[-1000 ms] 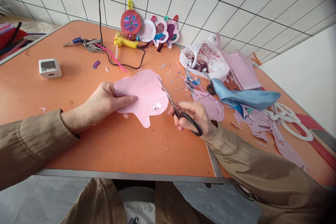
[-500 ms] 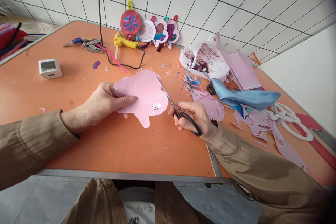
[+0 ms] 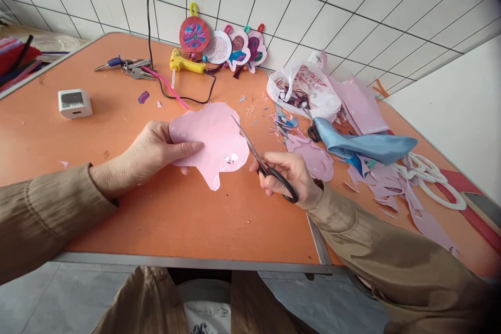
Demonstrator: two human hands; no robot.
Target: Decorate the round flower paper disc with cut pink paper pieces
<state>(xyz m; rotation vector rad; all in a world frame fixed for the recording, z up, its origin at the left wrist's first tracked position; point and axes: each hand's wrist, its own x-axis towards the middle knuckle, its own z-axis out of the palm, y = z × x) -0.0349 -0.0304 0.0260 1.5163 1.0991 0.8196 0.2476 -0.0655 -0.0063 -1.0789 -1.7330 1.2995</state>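
Observation:
My left hand [image 3: 151,150] pinches the left edge of a pink cut-out paper shape [image 3: 213,135], thumb on top, holding it just above the orange table [image 3: 117,130]. My right hand [image 3: 287,169] grips black-handled scissors [image 3: 262,164] with fingers through the loops. The blades point up and left and lie across the paper's right edge. A small printed mark shows on the paper near the blades.
A white cube device [image 3: 74,103] sits at the left, keys [image 3: 131,66] and a yellow glue gun [image 3: 183,63] with its cord at the back. Decorated round ornaments [image 3: 223,44] lean on the tiled wall. A plastic bag [image 3: 303,88], blue cloth [image 3: 368,146], paper scraps and white rings [image 3: 432,180] crowd the right.
Both hands, paper and scissors have hardly shifted, only a slight drift up and left in the view. The grips are unchanged.

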